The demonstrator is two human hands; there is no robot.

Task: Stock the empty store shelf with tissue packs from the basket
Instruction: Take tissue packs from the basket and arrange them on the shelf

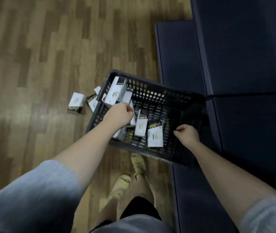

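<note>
Head view looks down on a wood-pattern floor (32,56), where a few tissue packs (76,103) lie loose at about nine o'clock from the dark slatted basket (159,98), just outside its wall. More packs (155,135) lie jumbled inside it. The left hand (119,114) reaches in, fingers curled; whether it grips a pack I cannot tell. The right hand (187,132), at four o'clock in the basket, has its fingers curled at the rim, grip unclear. Sandalled feet (130,175) stand at six o'clock. The dark blue shelf (234,64) runs along three o'clock, touching the basket
</note>
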